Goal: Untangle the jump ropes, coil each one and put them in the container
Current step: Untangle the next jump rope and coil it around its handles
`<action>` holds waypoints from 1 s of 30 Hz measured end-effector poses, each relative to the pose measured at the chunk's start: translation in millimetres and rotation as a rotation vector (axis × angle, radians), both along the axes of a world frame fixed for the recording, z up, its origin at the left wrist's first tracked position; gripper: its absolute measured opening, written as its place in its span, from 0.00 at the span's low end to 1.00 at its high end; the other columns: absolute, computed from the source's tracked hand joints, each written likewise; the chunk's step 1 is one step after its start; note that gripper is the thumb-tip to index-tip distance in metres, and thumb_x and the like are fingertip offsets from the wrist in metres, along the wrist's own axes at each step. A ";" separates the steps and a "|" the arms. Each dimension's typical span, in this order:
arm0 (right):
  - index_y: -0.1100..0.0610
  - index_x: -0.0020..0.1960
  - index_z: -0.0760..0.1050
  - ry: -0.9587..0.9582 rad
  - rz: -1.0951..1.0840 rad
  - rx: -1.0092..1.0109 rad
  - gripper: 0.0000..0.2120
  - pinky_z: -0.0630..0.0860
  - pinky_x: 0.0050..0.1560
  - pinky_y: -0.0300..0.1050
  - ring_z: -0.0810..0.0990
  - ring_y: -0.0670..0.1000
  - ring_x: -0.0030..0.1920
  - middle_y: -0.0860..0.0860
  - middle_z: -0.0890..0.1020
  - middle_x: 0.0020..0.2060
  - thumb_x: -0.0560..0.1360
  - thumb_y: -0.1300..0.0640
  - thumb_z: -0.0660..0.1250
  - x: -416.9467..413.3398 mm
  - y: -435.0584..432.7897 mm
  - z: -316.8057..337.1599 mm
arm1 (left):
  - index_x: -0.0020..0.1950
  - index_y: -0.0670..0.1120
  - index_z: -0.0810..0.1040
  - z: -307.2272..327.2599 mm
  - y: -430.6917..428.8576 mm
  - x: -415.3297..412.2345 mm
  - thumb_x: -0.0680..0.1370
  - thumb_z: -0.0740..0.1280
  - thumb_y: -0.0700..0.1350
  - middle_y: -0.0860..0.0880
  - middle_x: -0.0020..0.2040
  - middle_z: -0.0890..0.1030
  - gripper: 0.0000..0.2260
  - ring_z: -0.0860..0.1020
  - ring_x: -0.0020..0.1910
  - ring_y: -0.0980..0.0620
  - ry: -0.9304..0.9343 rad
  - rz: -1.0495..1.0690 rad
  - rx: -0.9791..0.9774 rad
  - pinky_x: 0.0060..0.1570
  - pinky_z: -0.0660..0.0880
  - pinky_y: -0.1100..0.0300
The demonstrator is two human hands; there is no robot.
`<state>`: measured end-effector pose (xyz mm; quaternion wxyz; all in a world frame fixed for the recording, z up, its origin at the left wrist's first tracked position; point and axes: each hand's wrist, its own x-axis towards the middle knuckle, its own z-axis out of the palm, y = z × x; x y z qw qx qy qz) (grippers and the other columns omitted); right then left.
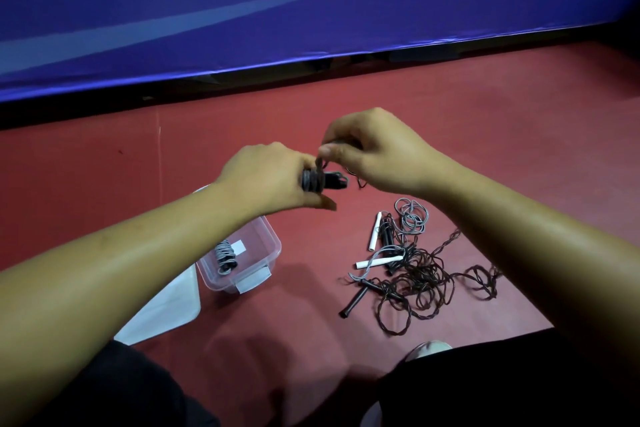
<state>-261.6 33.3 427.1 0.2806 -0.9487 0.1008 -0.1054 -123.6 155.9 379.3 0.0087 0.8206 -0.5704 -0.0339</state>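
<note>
One coiled rope (312, 180) | gripped in left hand (266, 177) | right hand (377, 156) just beside, pinching strand (318, 162)

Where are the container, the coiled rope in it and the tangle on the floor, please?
container (258, 236): head view, bare bottom by the right wall.
coiled rope (225, 256): head view, middle of the coil.
tangle (403, 265): head view, its dense middle.
</note>
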 end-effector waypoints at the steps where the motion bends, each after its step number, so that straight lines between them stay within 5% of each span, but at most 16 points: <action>1: 0.58 0.43 0.81 -0.024 -0.020 0.011 0.07 0.63 0.30 0.35 0.72 0.42 0.29 0.46 0.75 0.28 0.79 0.57 0.68 -1.8 -2.5 0.3 | 0.42 0.62 0.73 1.8 1.2 -4.3 0.64 0.59 0.80 0.54 0.33 0.73 0.24 0.75 0.36 0.47 0.019 -0.023 0.019 0.34 0.68 0.58; 6: 0.53 0.43 0.80 -0.092 -0.116 0.065 0.06 0.67 0.33 0.37 0.72 0.41 0.30 0.49 0.79 0.31 0.78 0.54 0.69 -2.4 -18.3 -7.5 | 0.35 0.62 0.67 8.6 4.4 -12.8 0.71 0.62 0.73 0.52 0.28 0.71 0.17 0.72 0.29 0.53 0.142 -0.194 -0.084 0.29 0.64 0.57; 10: 0.52 0.37 0.78 -0.054 -0.183 0.130 0.12 0.63 0.30 0.37 0.66 0.42 0.26 0.45 0.73 0.24 0.78 0.52 0.70 -3.4 -35.0 -16.8 | 0.45 0.61 0.70 11.9 9.0 -1.6 0.72 0.64 0.69 0.53 0.30 0.75 0.14 0.74 0.30 0.56 0.286 -0.243 -0.207 0.31 0.67 0.56; 15: 0.52 0.34 0.76 0.032 -0.227 0.194 0.16 0.61 0.28 0.39 0.62 0.42 0.24 0.44 0.68 0.23 0.80 0.50 0.68 -6.7 -43.9 -22.3 | 0.67 0.65 0.71 12.7 13.0 7.1 0.78 0.70 0.51 0.51 0.35 0.79 0.20 0.78 0.31 0.55 0.921 -0.109 -0.494 0.33 0.76 0.63; 18: 0.47 0.37 0.78 0.122 -0.175 0.145 0.14 0.64 0.30 0.41 0.66 0.46 0.27 0.46 0.71 0.26 0.81 0.49 0.65 -9.2 -41.2 -16.7 | 0.68 0.58 0.75 15.3 8.5 11.7 0.80 0.68 0.44 0.44 0.36 0.77 0.17 0.76 0.30 0.53 1.109 0.036 -0.597 0.30 0.77 0.60; 22: 0.55 0.45 0.81 0.176 -0.045 -0.103 0.11 0.68 0.36 0.45 0.74 0.51 0.33 0.51 0.78 0.33 0.82 0.53 0.64 -5.5 -19.7 -2.8 | 0.58 0.55 0.79 7.8 7.5 23.4 0.78 0.70 0.47 0.50 0.35 0.78 0.09 0.78 0.29 0.57 0.971 0.184 -0.587 0.32 0.76 0.59; 26: 0.57 0.45 0.81 0.139 0.017 -0.385 0.10 0.72 0.39 0.53 0.77 0.62 0.40 0.56 0.82 0.38 0.80 0.55 0.64 0.2 -1.7 4.5 | 0.58 0.64 0.74 3.5 7.1 23.4 0.75 0.67 0.63 0.56 0.45 0.82 0.14 0.80 0.45 0.47 0.321 0.163 -0.349 0.45 0.76 0.53; 30: 0.52 0.44 0.79 0.152 0.082 -0.566 0.04 0.67 0.36 0.49 0.79 0.63 0.40 0.56 0.83 0.40 0.77 0.57 0.66 0.1 4.8 -0.3 | 0.51 0.64 0.72 7.5 5.6 -0.6 0.71 0.66 0.69 0.54 0.38 0.75 0.14 0.80 0.45 0.44 0.126 0.014 -0.154 0.39 0.72 0.55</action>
